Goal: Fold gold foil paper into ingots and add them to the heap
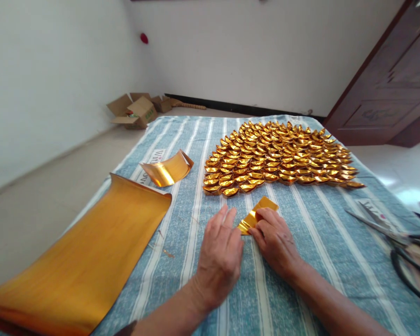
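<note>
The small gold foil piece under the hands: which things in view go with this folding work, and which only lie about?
In the work: small gold foil piece, pressed by left hand and right hand; rows of folded gold foil ingots; large gold foil sheet; curled gold foil strip; black-handled scissors.

Lying about: open brown cardboard boxes; dark wooden door.

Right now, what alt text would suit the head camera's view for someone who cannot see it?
Two bare hands, left hand and right hand, press a small gold foil sheet flat on a blue striped cloth. Behind lies a wide patch of folded gold paper ingots; a large gold sheet curls at left, scissors at right.
</note>
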A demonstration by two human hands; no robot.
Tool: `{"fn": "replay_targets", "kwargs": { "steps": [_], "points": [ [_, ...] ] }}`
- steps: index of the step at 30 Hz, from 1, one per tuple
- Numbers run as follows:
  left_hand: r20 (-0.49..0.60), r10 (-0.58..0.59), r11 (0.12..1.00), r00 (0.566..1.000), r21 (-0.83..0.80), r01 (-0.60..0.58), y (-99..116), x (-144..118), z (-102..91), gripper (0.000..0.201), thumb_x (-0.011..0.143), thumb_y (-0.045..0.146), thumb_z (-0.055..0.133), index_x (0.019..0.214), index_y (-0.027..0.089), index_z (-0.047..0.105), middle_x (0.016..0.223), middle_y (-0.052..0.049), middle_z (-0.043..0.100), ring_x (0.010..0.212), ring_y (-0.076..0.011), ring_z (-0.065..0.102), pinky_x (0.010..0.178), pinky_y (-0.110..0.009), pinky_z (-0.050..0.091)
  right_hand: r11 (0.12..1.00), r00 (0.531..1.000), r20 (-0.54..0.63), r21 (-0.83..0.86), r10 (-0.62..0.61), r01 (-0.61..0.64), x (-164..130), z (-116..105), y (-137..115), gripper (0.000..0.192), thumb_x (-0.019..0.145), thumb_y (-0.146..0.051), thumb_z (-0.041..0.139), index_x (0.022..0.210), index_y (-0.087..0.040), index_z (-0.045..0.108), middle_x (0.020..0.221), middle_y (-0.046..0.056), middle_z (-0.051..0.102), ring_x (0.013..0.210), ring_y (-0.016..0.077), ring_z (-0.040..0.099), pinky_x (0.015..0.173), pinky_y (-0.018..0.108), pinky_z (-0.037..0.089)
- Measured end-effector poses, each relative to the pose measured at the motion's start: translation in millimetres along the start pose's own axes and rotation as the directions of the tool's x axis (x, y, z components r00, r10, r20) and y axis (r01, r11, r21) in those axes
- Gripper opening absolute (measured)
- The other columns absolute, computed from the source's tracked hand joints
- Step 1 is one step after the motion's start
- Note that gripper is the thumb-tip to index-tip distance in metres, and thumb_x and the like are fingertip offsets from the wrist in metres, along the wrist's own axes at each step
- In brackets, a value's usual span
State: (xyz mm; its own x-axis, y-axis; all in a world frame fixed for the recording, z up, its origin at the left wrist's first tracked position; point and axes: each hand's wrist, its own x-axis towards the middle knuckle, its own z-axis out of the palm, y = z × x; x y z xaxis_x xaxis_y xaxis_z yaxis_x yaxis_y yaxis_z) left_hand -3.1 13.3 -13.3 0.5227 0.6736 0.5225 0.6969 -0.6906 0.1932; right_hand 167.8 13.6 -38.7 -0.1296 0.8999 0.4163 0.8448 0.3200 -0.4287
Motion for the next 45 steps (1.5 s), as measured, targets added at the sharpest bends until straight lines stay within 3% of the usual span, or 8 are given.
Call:
{"fn": "replay_targets", "kwargs": {
  "steps": [3, 8, 11, 26, 39, 45],
  "points": [
    [0.107, 0.158, 0.987, 0.982, -0.045, -0.154, 21.2, -12.1, -0.7, 0.033, 0.088, 0.015, 0.050, 0.118, 0.005, 0.058, 0.134, -0.020, 0.054, 0.134, -0.0328, 0.040, 0.105, -0.048, 0.043, 1.000, 0.999, -0.016, 0.008, -0.030, 0.030, -1.2, 0.5, 1.5, 0.025, 0.090, -0.015, 0.047, 0.066, -0.017, 0.053, 0.094, 0.011, 0.059, 0.091, 0.0235, 0.053, 0.081, 0.040, 0.046],
    [0.267, 0.063, 0.998, 0.962, -0.012, -0.062, 35.1, -26.0, 4.7, 0.071, 0.082, 0.054, 0.061, 0.130, 0.002, 0.049, 0.139, -0.025, 0.047, 0.131, -0.0371, 0.043, 0.101, -0.049, 0.047, 0.999, 0.999, -0.025, -0.012, -0.035, 0.034, -3.4, 1.4, 2.9, 0.024, 0.090, -0.016, 0.047, 0.067, -0.017, 0.054, 0.098, 0.012, 0.059, 0.098, 0.0250, 0.053, 0.085, 0.041, 0.046],
    [0.292, 0.050, 0.998, 0.955, 0.014, -0.057, 34.6, -28.7, 5.7, 0.080, 0.078, 0.060, 0.063, 0.131, 0.002, 0.048, 0.140, -0.026, 0.045, 0.131, -0.0383, 0.042, 0.101, -0.049, 0.047, 0.999, 0.999, -0.020, -0.017, -0.033, 0.033, -3.8, 1.4, 2.9, 0.022, 0.090, -0.016, 0.048, 0.069, -0.017, 0.055, 0.099, 0.012, 0.060, 0.098, 0.0250, 0.053, 0.085, 0.041, 0.045],
    [0.355, 0.018, 1.000, 0.935, -0.007, -0.016, 33.5, -28.8, 5.2, 0.079, 0.082, 0.059, 0.058, 0.136, 0.003, 0.043, 0.143, -0.025, 0.042, 0.134, -0.0378, 0.038, 0.106, -0.055, 0.039, 1.000, 1.000, 0.002, -0.001, 0.003, -0.003, -1.7, -2.0, -1.0, 0.025, 0.091, -0.017, 0.046, 0.069, -0.019, 0.056, 0.096, 0.009, 0.060, 0.096, 0.0235, 0.054, 0.083, 0.040, 0.046],
    [0.386, 0.010, 1.000, 0.922, -0.018, -0.003, 31.9, -24.7, -2.6, 0.074, 0.086, 0.059, 0.051, 0.136, 0.004, 0.043, 0.143, -0.024, 0.042, 0.134, -0.0360, 0.038, 0.106, -0.053, 0.038, 1.000, 1.000, -0.016, -0.020, -0.006, 0.005, -3.9, 0.7, 1.0, 0.025, 0.092, -0.019, 0.046, 0.069, -0.019, 0.055, 0.103, 0.012, 0.060, 0.103, 0.0254, 0.053, 0.088, 0.043, 0.046],
    [0.390, 0.020, 1.000, 0.921, -0.018, -0.014, 29.2, -23.7, -2.0, 0.072, 0.086, 0.058, 0.052, 0.136, 0.007, 0.044, 0.142, -0.022, 0.045, 0.134, -0.0357, 0.039, 0.106, -0.055, 0.036, 0.997, 0.999, -0.016, -0.057, 0.046, -0.046, -5.1, -0.5, 1.8, 0.022, 0.090, -0.021, 0.050, 0.069, -0.019, 0.056, 0.107, 0.012, 0.060, 0.103, 0.0262, 0.053, 0.087, 0.044, 0.044]
  ]
}}
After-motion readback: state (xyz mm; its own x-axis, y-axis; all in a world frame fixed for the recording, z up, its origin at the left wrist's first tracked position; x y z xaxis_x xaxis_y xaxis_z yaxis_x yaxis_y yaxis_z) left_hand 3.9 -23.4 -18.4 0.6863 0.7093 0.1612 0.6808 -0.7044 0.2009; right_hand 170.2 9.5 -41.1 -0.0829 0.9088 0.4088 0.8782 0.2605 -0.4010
